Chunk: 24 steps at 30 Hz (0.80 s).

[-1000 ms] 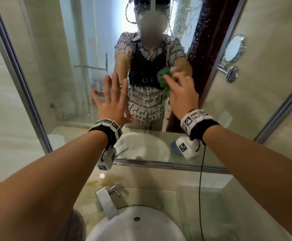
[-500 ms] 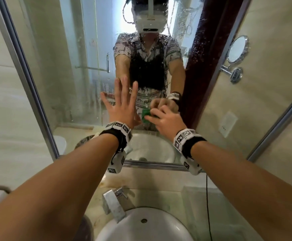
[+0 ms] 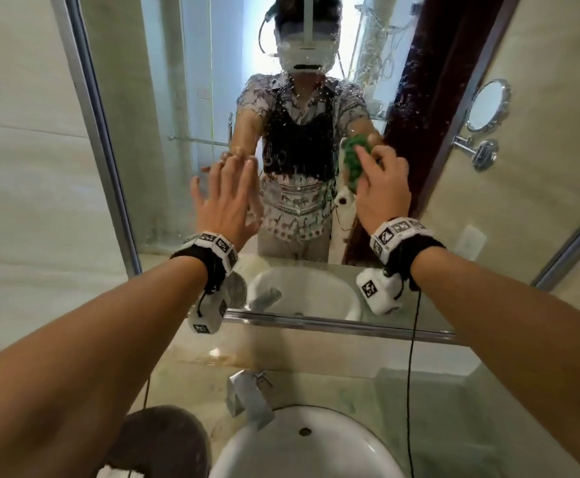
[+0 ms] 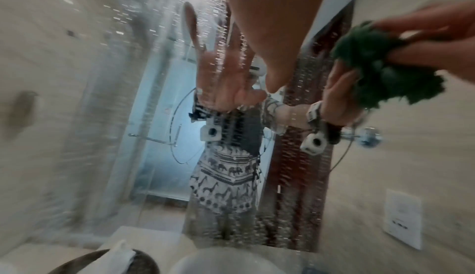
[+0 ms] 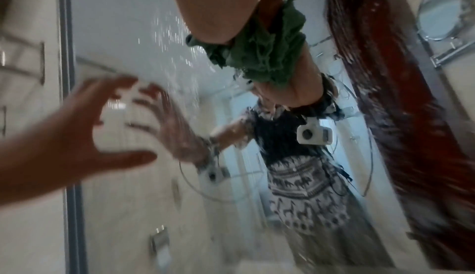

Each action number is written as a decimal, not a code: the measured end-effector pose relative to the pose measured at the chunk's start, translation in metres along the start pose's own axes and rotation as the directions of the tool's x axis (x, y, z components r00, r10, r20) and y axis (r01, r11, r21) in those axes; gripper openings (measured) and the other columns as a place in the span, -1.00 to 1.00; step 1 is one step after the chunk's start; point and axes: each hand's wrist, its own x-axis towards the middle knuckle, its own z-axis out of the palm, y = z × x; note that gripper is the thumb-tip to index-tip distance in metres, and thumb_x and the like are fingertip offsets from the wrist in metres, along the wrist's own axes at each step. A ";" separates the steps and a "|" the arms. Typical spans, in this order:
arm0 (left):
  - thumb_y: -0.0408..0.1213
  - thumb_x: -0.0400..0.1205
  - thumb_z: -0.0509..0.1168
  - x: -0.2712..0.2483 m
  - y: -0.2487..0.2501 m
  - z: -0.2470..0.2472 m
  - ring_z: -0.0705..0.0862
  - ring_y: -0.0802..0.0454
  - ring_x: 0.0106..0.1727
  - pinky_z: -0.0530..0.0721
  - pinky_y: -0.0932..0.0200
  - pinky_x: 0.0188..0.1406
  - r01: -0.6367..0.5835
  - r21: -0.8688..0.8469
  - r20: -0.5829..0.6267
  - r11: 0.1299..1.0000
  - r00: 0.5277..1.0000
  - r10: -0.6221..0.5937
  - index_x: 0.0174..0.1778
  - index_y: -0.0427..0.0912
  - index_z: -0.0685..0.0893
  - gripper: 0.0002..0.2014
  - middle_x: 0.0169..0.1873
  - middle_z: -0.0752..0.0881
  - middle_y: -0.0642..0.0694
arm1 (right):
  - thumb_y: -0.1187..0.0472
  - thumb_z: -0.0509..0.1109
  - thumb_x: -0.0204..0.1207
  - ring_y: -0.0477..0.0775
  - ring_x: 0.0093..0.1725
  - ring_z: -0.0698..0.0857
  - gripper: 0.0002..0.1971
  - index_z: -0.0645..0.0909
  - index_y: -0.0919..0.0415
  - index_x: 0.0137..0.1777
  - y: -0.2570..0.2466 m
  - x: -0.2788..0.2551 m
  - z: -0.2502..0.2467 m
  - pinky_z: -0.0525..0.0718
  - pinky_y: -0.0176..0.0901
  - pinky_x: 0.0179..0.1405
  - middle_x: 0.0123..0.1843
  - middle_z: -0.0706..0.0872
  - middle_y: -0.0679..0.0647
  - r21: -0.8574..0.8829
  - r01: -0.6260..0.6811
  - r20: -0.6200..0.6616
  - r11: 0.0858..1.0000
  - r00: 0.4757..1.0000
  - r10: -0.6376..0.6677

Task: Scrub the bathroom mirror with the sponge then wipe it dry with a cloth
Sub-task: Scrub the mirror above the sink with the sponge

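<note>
My right hand [image 3: 383, 191] has swept back up from the mirror's [image 3: 185, 98] lower edge, fingers curled round the green sponge [image 3: 354, 160] pressed to the wet, droplet-streaked glass. My left hand [image 3: 225, 201] stays spread flat, bracing. Scrubbing goes on; drying comes later.

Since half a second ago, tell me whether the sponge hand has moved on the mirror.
Yes. The right hand with the green sponge has gone up the mirror, away from its bottom frame and toward the right.
</note>
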 end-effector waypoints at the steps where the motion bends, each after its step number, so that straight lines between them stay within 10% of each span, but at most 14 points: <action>1: 0.26 0.35 0.51 -0.001 -0.011 0.002 0.03 -0.27 0.67 0.06 -0.57 0.55 0.010 0.009 0.012 1.000 1.000 -0.011 0.74 -0.01 -0.06 0.18 0.70 0.03 -0.22 | 0.27 0.20 0.61 0.17 0.23 0.46 -0.55 0.51 0.03 0.49 -0.005 0.007 -0.002 0.60 -0.14 -0.03 0.33 0.52 0.04 0.021 -0.042 -0.033 0.999 0.999 0.043; 8: 0.41 0.15 0.54 0.002 -0.035 0.020 -0.22 -0.37 0.69 0.15 -0.79 0.32 0.003 0.045 0.039 0.999 0.999 -0.004 0.74 -0.05 -0.23 0.43 0.70 -0.28 -0.24 | 0.27 0.22 0.57 0.20 0.16 0.49 -0.54 0.54 0.01 0.46 -0.029 -0.006 0.027 0.64 -0.10 -0.22 0.29 0.56 0.06 -0.005 0.145 0.051 0.989 0.988 -0.145; 13: 0.41 0.05 0.57 0.003 -0.032 0.029 -0.19 -0.39 0.69 0.07 -0.82 0.32 0.010 0.045 0.009 0.999 1.000 -0.010 0.74 -0.09 -0.17 0.50 0.70 -0.23 -0.25 | 0.28 0.31 0.57 0.30 0.31 0.49 -0.48 0.47 -0.06 0.52 -0.028 -0.046 0.062 0.68 0.25 0.03 0.43 0.49 0.12 -0.044 0.392 0.484 0.919 0.813 -0.324; 18: 0.45 0.07 0.53 0.003 -0.033 0.033 -0.21 -0.39 0.69 0.08 -0.80 0.34 0.015 0.048 0.021 0.999 1.000 -0.016 0.74 -0.07 -0.22 0.50 0.70 -0.24 -0.25 | 0.17 0.51 0.44 0.18 0.05 0.61 -0.60 0.65 -0.03 0.29 -0.018 -0.078 0.075 0.67 -0.12 -0.46 0.21 0.65 0.02 -0.064 0.613 0.461 0.787 0.717 -0.522; 24: 0.46 0.07 0.53 0.003 -0.033 0.032 -0.24 -0.39 0.69 0.04 -0.79 0.36 0.036 0.059 0.052 0.998 0.998 -0.040 0.73 -0.05 -0.29 0.52 0.69 -0.31 -0.23 | 0.24 0.44 0.48 0.20 0.10 0.57 -0.58 0.64 0.00 0.34 -0.023 -0.042 0.059 0.74 0.06 -0.09 0.25 0.63 0.06 -0.021 0.478 0.266 0.878 0.850 -0.456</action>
